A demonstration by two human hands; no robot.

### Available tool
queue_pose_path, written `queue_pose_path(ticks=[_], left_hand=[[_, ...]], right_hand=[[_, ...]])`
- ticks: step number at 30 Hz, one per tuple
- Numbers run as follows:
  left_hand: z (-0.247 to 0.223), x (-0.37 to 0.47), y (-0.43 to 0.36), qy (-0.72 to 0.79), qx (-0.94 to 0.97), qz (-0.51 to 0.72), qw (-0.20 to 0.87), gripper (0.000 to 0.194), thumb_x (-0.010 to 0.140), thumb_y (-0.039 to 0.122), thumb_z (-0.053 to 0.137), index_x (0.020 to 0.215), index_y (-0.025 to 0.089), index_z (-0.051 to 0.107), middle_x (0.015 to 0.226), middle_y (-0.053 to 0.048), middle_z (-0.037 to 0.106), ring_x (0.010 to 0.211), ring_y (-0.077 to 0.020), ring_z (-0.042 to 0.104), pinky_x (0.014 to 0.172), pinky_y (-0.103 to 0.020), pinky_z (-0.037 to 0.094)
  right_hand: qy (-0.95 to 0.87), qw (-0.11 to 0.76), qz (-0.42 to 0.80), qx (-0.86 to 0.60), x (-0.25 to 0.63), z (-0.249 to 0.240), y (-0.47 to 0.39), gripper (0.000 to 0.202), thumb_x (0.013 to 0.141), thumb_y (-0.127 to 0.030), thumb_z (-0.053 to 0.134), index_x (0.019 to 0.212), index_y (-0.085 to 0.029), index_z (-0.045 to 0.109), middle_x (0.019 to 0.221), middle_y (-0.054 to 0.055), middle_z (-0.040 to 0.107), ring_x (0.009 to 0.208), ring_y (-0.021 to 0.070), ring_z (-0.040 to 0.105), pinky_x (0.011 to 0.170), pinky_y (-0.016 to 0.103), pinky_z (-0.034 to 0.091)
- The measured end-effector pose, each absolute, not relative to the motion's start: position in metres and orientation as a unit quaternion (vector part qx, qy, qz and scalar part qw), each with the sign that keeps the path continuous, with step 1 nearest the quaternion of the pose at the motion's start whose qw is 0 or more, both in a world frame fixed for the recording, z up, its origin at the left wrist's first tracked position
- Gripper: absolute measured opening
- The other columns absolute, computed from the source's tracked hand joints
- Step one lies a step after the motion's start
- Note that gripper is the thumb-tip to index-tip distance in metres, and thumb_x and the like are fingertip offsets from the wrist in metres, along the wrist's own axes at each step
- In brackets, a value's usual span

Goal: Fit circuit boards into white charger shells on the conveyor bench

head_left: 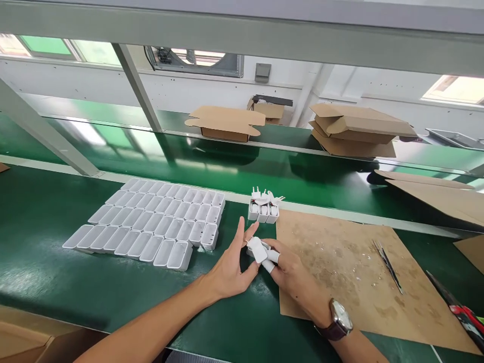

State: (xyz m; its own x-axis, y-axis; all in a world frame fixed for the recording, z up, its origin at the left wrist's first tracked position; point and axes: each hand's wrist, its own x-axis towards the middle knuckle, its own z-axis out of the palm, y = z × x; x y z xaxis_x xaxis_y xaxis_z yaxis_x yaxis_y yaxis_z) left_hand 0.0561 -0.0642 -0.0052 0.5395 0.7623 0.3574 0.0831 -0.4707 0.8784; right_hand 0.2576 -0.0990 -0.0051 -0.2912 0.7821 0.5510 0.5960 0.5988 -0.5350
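A white plug adapter part (258, 250) is pinched in the fingers of my right hand (293, 269), which wears white finger covers on two fingertips. My left hand (230, 267) is close on its left, thumb and fingers spread apart. The left thumb tip is near the part's lower edge; whether it touches, I cannot tell. Just beyond the hands stand several white casings (263, 214) with white pronged plug pieces on top. To the left, rows of open white plastic casings (151, 222) cover part of the green table (124, 292).
On the right lies a stained cardboard sheet (325, 252) with tweezers (388, 266) on it. Red-handled scissors (459, 307) rest at its right edge. Flat cardboard boxes (355, 128) are stacked behind the green belt (227, 174). A metal post (138, 85) rises at the left.
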Motion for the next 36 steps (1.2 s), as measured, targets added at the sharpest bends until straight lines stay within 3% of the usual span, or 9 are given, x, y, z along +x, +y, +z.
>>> queue_pose_path(ticks=[5, 9, 12, 15, 20, 31, 36], left_hand=[[-0.0073, 0.0558, -0.0637, 0.293, 0.762, 0.394, 0.422, 0.105, 0.096, 0.018, 0.063, 0.163, 0.032, -0.017, 0.168, -0.017, 0.031, 0.154, -0.0297, 0.036, 0.123, -0.055, 0.038], [-0.0044, 0.0549, -0.0601, 0.266, 0.788, 0.432, 0.349, 0.099, 0.096, 0.029, 0.070, 0.166, 0.030, 0.000, 0.167, -0.017, 0.032, 0.152, -0.0335, 0.038, 0.122, -0.055, 0.041], [-0.0021, 0.0535, -0.0570, 0.237, 0.822, 0.445, 0.265, 0.080, 0.096, 0.031, 0.071, 0.162, 0.029, 0.026, 0.160, -0.016, 0.042, 0.146, -0.0332, 0.045, 0.118, -0.053, 0.045], [-0.0010, 0.0513, -0.0578, 0.283, 0.815, 0.435, 0.257, 0.055, 0.102, 0.030, 0.062, 0.153, 0.027, 0.043, 0.143, -0.014, 0.054, 0.133, -0.0282, 0.056, 0.111, -0.047, 0.051], [-0.0011, 0.0490, -0.0628, 0.348, 0.787, 0.405, 0.308, 0.042, 0.106, 0.033, 0.050, 0.148, 0.026, 0.045, 0.136, -0.013, 0.051, 0.125, -0.0255, 0.057, 0.108, -0.046, 0.051], [-0.0032, 0.0493, -0.0610, 0.342, 0.790, 0.405, 0.310, 0.041, 0.108, 0.036, 0.046, 0.147, 0.027, 0.043, 0.136, -0.012, 0.049, 0.126, -0.0255, 0.056, 0.108, -0.046, 0.050], [-0.0077, 0.0494, -0.0591, 0.339, 0.788, 0.408, 0.313, 0.041, 0.108, 0.037, 0.044, 0.148, 0.029, 0.043, 0.138, -0.013, 0.047, 0.125, -0.0263, 0.058, 0.109, -0.050, 0.051]], right_hand=[[-0.793, 0.421, 0.092, -0.430, 0.2559, -0.0085, -0.0988, 0.051, 0.098, -0.008, 0.052, 0.144, -0.028, 0.053, 0.124, 0.010, 0.070, 0.109, 0.0253, 0.072, 0.090, 0.040, 0.066], [-0.794, 0.424, 0.079, -0.427, 0.2573, -0.0062, -0.1024, 0.050, 0.099, -0.008, 0.052, 0.146, -0.026, 0.050, 0.129, 0.013, 0.067, 0.115, 0.0271, 0.069, 0.095, 0.043, 0.064], [-0.809, 0.388, 0.113, -0.428, 0.2566, -0.0058, -0.1026, 0.044, 0.100, -0.010, 0.051, 0.142, -0.024, 0.053, 0.128, 0.014, 0.067, 0.112, 0.0272, 0.070, 0.091, 0.044, 0.064], [-0.798, 0.371, 0.124, -0.459, 0.2547, -0.0064, -0.1023, 0.043, 0.102, -0.015, 0.052, 0.143, -0.025, 0.051, 0.129, 0.013, 0.066, 0.111, 0.0280, 0.070, 0.092, 0.045, 0.064], [-0.797, 0.360, 0.129, -0.468, 0.2529, -0.0043, -0.1042, 0.035, 0.106, -0.021, 0.048, 0.140, -0.023, 0.052, 0.128, 0.014, 0.067, 0.112, 0.0289, 0.069, 0.095, 0.047, 0.063], [-0.791, 0.348, 0.124, -0.488, 0.2497, -0.0024, -0.1019, 0.029, 0.105, -0.021, 0.048, 0.133, -0.021, 0.055, 0.115, 0.012, 0.068, 0.094, 0.0264, 0.068, 0.079, 0.042, 0.063], [-0.779, 0.391, 0.165, -0.461, 0.2513, -0.0063, -0.1006, 0.029, 0.103, -0.021, 0.051, 0.131, -0.024, 0.058, 0.119, 0.012, 0.068, 0.102, 0.0259, 0.067, 0.088, 0.043, 0.060]])
